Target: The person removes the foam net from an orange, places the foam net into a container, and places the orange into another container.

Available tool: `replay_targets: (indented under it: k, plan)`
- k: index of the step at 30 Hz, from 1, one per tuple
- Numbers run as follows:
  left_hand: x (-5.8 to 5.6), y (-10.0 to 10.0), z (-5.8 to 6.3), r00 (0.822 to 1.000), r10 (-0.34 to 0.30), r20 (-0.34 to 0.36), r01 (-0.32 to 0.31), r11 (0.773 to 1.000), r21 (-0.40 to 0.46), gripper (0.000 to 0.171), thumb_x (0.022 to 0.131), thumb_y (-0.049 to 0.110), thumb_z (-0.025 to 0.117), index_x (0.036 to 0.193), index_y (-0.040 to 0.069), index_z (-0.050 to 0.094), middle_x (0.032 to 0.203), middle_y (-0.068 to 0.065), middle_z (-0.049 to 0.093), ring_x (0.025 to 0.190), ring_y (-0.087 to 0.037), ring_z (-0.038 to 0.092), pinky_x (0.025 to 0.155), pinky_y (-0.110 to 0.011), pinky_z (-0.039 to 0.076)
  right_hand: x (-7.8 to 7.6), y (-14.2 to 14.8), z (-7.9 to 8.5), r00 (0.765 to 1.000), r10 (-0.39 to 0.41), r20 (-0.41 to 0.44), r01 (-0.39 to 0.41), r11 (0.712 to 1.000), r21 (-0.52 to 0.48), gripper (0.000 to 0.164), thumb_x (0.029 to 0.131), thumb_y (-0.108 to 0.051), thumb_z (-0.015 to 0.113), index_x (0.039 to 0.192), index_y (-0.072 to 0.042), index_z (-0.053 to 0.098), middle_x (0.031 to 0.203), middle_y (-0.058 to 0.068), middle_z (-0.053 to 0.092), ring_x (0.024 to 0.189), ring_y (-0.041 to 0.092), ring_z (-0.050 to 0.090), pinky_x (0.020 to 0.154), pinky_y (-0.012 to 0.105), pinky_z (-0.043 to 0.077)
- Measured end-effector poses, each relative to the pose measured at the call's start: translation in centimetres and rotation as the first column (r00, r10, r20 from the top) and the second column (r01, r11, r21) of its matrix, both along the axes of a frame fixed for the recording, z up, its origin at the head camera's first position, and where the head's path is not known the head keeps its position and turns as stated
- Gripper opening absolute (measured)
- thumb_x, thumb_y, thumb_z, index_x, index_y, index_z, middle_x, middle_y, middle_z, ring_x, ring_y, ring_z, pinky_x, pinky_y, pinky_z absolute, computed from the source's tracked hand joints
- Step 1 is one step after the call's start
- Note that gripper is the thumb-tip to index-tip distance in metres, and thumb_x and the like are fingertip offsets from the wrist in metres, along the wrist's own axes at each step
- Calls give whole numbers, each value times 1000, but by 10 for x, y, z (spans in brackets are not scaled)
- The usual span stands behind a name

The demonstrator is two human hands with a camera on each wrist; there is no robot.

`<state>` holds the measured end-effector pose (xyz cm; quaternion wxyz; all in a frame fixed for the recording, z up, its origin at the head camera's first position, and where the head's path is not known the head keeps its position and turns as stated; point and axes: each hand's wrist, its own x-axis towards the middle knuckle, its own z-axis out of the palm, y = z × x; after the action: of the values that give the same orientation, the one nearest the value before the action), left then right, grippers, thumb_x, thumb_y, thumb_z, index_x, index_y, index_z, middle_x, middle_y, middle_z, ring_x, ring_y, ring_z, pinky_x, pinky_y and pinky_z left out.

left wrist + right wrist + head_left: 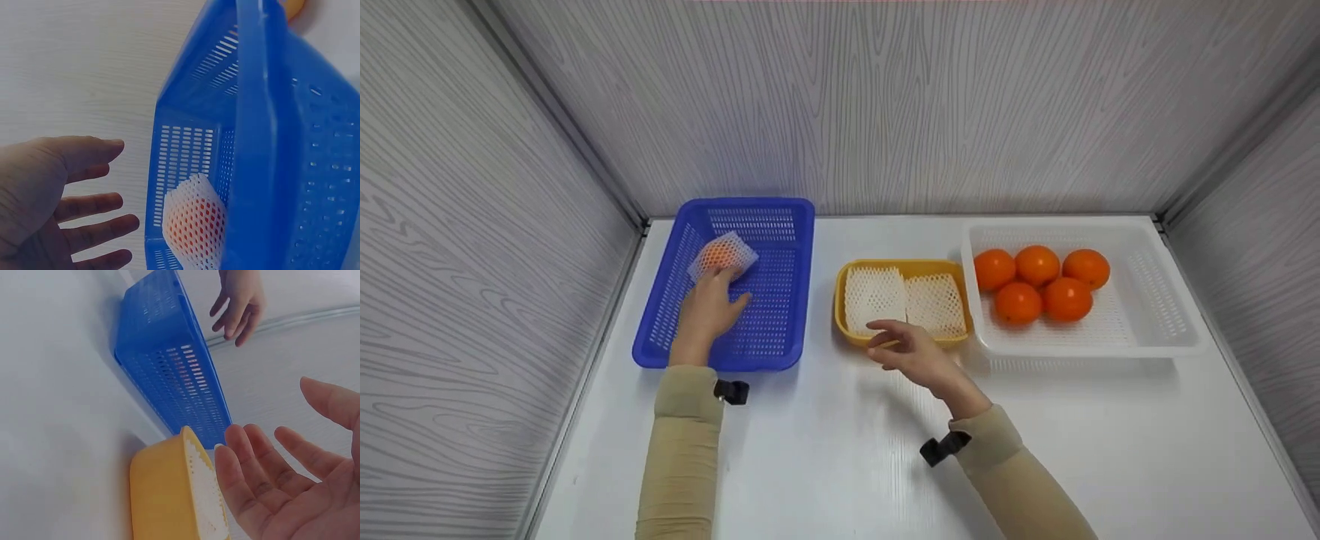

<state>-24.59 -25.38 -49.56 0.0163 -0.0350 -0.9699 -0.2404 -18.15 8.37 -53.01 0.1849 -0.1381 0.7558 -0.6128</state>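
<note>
An orange (722, 252) in a white foam net sleeve lies inside the blue basket (806, 292), near its back left. My left hand (707, 311) is over that basket; in the left wrist view its spread fingers stand apart from the netted orange (194, 222) and hold nothing. Over the front edge of a small yellow basket (840, 304) hovers my right hand (911, 356), its fingers loosely bent with nothing between them. Flat white foam net sleeves (876, 296) lie in two piles in the yellow basket, partly covered by the right fingers in the head view.
At the right stands a white basket (1155, 300) holding several bare oranges (1037, 265) toward its left side. Its left wall is close against the yellow basket. Wood-grain panels (885, 112) enclose the white table (810, 450) at the back and both sides.
</note>
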Motion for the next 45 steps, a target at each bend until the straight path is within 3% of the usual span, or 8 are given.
replay_targets:
  k: [11,16,24,32,38,45]
  plan:
    - [-33,-13,1,989,-9,147,8,1000,5,54,96,18,61,143,-3,44,144,-26,41,134,-42,37,109,-57,28,3,-45,-18,997,49,61,-45,998,-51,47,94,-9,64,139,-3,52,112,15,64,100,34,64,83,42,55]
    - [-42,-17,-4,975,-12,221,9,1000,14,56,97,17,58,145,-6,39,148,-28,35,137,-43,32,111,-57,24,8,-68,-26,996,58,64,-55,998,-43,47,95,-11,63,141,-10,53,113,13,64,101,37,64,81,40,56]
    - [-53,-24,-17,963,15,270,-21,1000,18,60,97,15,57,148,-7,32,152,-29,28,140,-44,27,113,-56,21,10,-99,-31,996,65,57,-64,998,-29,52,97,-13,61,146,-8,45,121,16,61,102,35,64,81,41,56]
    - [-64,-21,-19,955,34,296,-33,999,-7,68,96,15,57,152,-5,24,159,-28,8,143,-46,13,114,-59,15,6,-111,-35,999,-38,34,40,998,-54,47,97,-8,60,143,-6,49,138,12,51,105,19,65,84,30,55]
    - [-65,-20,-22,952,6,305,6,999,-38,67,97,16,56,152,-6,24,158,-28,14,144,-44,13,115,-55,13,4,-119,-38,990,-123,71,129,986,-101,40,97,-4,59,137,-6,54,138,11,52,108,18,64,86,30,54]
    - [-64,-19,-28,960,29,279,-33,999,10,64,96,14,57,149,-8,28,152,-30,23,140,-44,24,114,-55,20,-5,-124,-41,970,-184,158,215,954,-209,29,96,4,56,125,3,60,124,20,58,102,25,67,83,29,55]
